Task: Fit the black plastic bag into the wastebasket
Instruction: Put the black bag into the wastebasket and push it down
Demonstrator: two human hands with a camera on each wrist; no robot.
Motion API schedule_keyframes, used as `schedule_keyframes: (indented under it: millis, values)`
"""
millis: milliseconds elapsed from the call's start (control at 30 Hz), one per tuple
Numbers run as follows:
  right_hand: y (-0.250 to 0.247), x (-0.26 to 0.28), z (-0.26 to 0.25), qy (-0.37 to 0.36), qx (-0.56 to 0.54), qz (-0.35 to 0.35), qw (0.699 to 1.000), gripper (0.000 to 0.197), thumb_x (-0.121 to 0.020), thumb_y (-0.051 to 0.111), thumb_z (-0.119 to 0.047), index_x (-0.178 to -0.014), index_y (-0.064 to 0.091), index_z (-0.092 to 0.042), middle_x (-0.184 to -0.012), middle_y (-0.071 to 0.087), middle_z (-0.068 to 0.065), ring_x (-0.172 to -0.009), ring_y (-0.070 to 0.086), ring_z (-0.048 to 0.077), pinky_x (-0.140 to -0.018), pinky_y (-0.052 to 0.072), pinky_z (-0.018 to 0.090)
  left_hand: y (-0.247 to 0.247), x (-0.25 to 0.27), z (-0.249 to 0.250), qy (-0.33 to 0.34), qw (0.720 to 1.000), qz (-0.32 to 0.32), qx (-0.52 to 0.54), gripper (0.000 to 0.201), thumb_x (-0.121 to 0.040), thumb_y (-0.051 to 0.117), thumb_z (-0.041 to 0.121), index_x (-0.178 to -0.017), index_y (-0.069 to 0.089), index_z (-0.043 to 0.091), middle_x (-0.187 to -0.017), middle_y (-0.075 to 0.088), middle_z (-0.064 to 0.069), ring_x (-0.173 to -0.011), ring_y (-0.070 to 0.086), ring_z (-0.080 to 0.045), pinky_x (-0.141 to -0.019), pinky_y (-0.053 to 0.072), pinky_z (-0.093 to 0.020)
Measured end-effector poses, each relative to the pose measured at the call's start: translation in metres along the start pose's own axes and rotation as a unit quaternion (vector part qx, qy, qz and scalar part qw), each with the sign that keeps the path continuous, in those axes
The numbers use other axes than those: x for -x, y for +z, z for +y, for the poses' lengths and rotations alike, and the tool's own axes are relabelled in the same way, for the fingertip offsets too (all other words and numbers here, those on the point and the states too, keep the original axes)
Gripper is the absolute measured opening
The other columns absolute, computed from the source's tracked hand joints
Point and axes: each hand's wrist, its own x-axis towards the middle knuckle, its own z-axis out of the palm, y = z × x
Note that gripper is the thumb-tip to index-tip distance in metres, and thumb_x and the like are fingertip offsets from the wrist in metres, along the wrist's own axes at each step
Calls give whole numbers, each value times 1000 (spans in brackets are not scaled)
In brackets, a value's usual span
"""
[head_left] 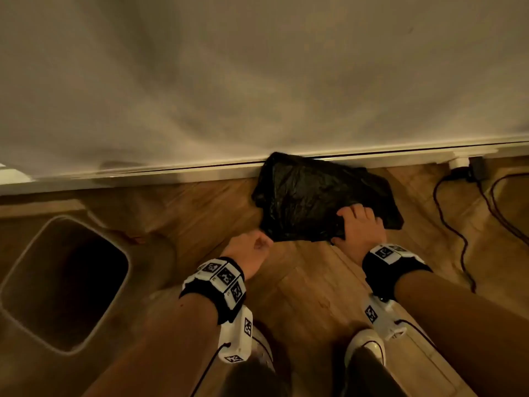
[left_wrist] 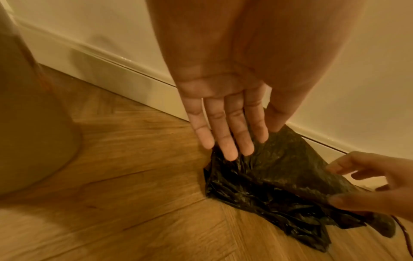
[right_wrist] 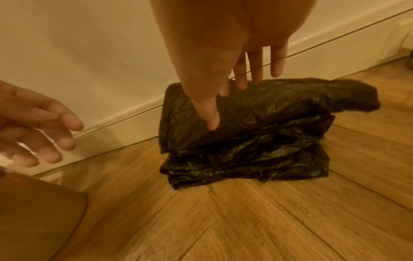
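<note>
Wooden floor (head_left: 309, 287) runs to the wall. Nearest, my left hand (head_left: 252, 250) reaches with fingers straight, touching the bag (head_left: 320, 196); my right hand (head_left: 357, 227) pinches its upper fold. I'm picking it up; next I must open it over the wastebasket (head_left: 17, 270), well left.

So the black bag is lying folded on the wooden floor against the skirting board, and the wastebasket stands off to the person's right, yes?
Not quite: the wastebasket stands to the person's left, as the head view shows. The rest holds: the black bag lies folded on the wooden floor against the skirting board.
</note>
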Motion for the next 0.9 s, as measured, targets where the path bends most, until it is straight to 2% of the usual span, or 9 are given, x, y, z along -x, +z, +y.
schedule_keyframes:
  millis: [67,133,300,500,533,600,667,767,900]
  values:
    - [13,-14,6,12,14,21,1000,73,-76,69,-46,-137,37,-22,-141,35,8,-132,32,31,-107,32,45,12,-14,-3,7,1000,-8,-7,14,-92,52,24,-99,64,28,-108,67,2,-102,61,-16,-94,49,-33]
    - [23,-29,13,9,22,36,999,72,-76,71,-42,-137,40,-21,-141,36,9,-133,32,32,-107,30,46,19,-22,-6,10,999,-21,-28,16,-93,51,25,-101,64,28,-108,65,3,-103,60,-14,-92,48,-30]
    - [21,-49,23,-57,-17,106,993,23,-91,55,-33,-109,65,-21,-125,53,2,-124,41,26,-103,28,41,18,-31,-9,-4,1000,-13,-6,18,-91,55,27,-106,63,28,-109,65,5,-102,59,-12,-94,48,-30]
    - [-22,-28,21,-99,-150,106,978,9,-97,48,-23,-99,57,-21,-128,59,3,-135,40,26,-108,28,42,-3,-3,6,-17,1000,19,-12,44,-84,63,40,-124,48,33,-122,54,6,-108,54,-13,-95,47,-33]
    - [-31,-23,20,-111,-168,115,973,7,-97,47,-22,-96,54,-21,-123,61,5,-129,47,29,-104,34,41,-7,5,12,-17,999,25,-13,46,-84,63,41,-126,46,34,-124,52,5,-109,54,-13,-94,47,-31]
    - [-49,-10,13,-122,-229,122,958,8,-99,43,-21,-97,49,-17,-94,64,7,-93,62,31,-77,43,35,-14,21,22,-13,999,38,-1,52,-83,65,40,-129,42,34,-129,49,4,-111,54,-14,-90,45,-27]
    - [-67,2,4,-104,-271,121,949,17,-101,38,-25,-103,46,-10,-72,54,1,-63,55,23,-59,36,30,-22,35,30,-7,999,51,8,58,-82,68,37,-132,39,32,-135,45,5,-116,52,-15,-92,43,-27]
    - [-96,23,-13,-101,-298,110,943,18,-101,38,-29,-103,46,-13,-73,56,2,-61,53,22,-59,37,32,-41,61,35,-7,997,71,21,68,-80,70,35,-138,35,28,-141,41,3,-124,48,-17,-101,40,-30]
    - [-136,42,-34,-150,-353,93,919,9,-100,42,-28,-93,45,-21,-69,54,3,-60,50,12,-60,34,30,-65,94,33,-20,994,92,54,76,-79,73,34,-141,31,27,-144,39,1,-127,45,-18,-103,38,-31]
